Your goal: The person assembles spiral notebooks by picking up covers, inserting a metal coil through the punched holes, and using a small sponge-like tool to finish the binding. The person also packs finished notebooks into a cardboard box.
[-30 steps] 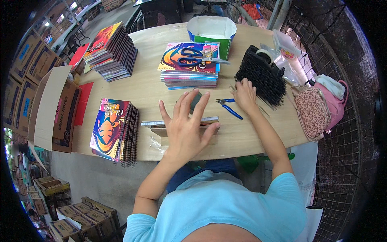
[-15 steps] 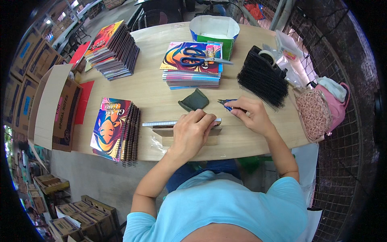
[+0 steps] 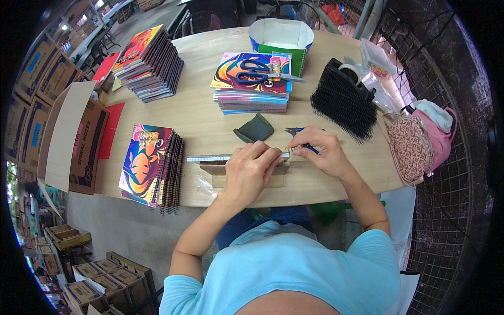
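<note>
My left hand (image 3: 250,169) is closed over a notebook (image 3: 207,158) held on its edge, with its pale page edges facing up. The notebook stands against a low wooden stand (image 3: 248,182) near the table's front edge. My right hand (image 3: 323,151) is at the notebook's right end, thumb and fingertips bent close to its corner. Small blue-handled pliers (image 3: 295,129) sit within that hand, jaws pointing left; the fingers partly hide the handles. Whether the fingertips also pinch a wire end is too small to tell. A dark green cloth pad (image 3: 254,128) lies just beyond the hands.
Spiral notebooks are stacked at left (image 3: 144,167) and far left (image 3: 147,63). Scissors (image 3: 257,77) lie on a middle stack (image 3: 251,101). Behind it stands a paper box (image 3: 281,37). Black spiral coils (image 3: 344,107), a patterned pouch (image 3: 409,144) and an open carton (image 3: 84,147) flank the workspace.
My right hand has shifted slightly left, bringing its fingertips to the notebook's right corner. The pliers have turned in the hand, with their handles spread wider. My left hand stays put.
</note>
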Demonstrator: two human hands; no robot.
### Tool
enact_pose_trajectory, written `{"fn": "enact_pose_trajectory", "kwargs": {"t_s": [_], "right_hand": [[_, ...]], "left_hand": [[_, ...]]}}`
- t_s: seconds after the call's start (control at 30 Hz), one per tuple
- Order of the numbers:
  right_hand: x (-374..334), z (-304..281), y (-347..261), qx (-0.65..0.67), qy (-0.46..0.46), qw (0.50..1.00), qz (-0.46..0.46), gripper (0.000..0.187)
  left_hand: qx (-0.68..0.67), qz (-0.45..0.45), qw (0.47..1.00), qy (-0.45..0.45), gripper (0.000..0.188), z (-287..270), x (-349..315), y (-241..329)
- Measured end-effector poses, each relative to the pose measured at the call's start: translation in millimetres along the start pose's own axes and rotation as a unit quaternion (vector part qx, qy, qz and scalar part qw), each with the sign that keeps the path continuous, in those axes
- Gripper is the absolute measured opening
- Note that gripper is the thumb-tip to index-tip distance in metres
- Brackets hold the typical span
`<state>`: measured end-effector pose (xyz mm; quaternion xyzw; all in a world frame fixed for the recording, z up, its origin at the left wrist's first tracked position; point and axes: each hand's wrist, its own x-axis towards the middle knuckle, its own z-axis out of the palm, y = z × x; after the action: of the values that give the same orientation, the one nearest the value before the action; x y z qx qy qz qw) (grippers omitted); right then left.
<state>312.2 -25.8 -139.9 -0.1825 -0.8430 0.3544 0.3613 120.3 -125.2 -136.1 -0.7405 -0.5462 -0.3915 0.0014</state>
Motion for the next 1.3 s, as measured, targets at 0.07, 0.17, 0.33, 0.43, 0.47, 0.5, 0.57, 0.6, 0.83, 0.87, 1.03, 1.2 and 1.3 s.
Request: {"fn": "enact_pose_trajectory", "kwargs": {"t_s": [0.07,0.17,0.33,0.43,0.47,0.5,0.57,0.6,0.83,0.87,1.03,1.2,1.3], "right_hand": [[0.0,-1.8,-0.7,0.02,-0.042,0.999,0.019,0.012],[-1.5,-5.1,0.4,0.036,-0.097,0.993,0.048,0.015],[-3.7,-4.2,1.5,-0.052,-0.102,0.993,-0.024,0.024],[-4.7,1.5,-12.6,-0.167,-0.081,0.982,-0.039,0.028],[-6.4,3.1,-12.3,-0.157,-0.079,0.984,-0.016,0.029],[-8.9,5.2,-11.1,-0.146,-0.076,0.986,0.007,0.031],[-8.6,6.5,-14.1,-0.156,-0.083,0.984,0.014,0.03],[-4.8,6.1,-20.5,-0.176,-0.093,0.98,-0.001,0.029],[15.1,-1.5,-20.9,-0.232,-0.122,0.962,-0.078,0.032],[24.9,-1.8,-12.2,-0.204,-0.103,0.973,-0.028,0.036],[72.3,42.9,59.1,-0.247,-0.221,0.926,0.179,0.064],[76.0,93.1,93.0,-0.335,-0.263,0.898,0.107,0.067],[85.7,61.1,72.8,-0.208,-0.285,0.928,0.123,0.054]], "left_hand": [[-0.002,0.0,1.0,0.0,0.013,0.2,-1.0,0.1],[-0.012,-0.002,1.0,-0.001,0.011,0.1,-1.6,-0.3],[-0.056,0.001,0.998,-0.007,0.011,-1.0,1.0,-1.0],[-0.047,-0.014,0.999,-0.017,0.019,-1.1,0.1,-1.5],[-0.061,-0.018,0.998,-0.017,0.023,-1.3,-0.1,-2.0],[-0.075,-0.022,0.997,-0.018,0.026,-1.4,-0.2,-2.5],[-0.093,-0.024,0.995,-0.015,0.029,-0.6,-1.6,-3.7],[-0.097,-0.022,0.995,-0.009,0.029,1.2,-2.8,-4.8],[-0.076,0.062,0.995,-0.028,0.03,-1.8,-9.9,-12.3],[-0.048,0.078,0.995,-0.04,0.03,-5.0,-9.9,-8.9],[0.035,0.092,0.995,-0.03,0.024,6.2,-13.0,0.0],[0.052,0.081,0.995,-0.005,0.02,9.5,-10.6,7.0],[0.08,0.05,0.996,0.001,0.025,4.9,-15.7,1.5]]}}
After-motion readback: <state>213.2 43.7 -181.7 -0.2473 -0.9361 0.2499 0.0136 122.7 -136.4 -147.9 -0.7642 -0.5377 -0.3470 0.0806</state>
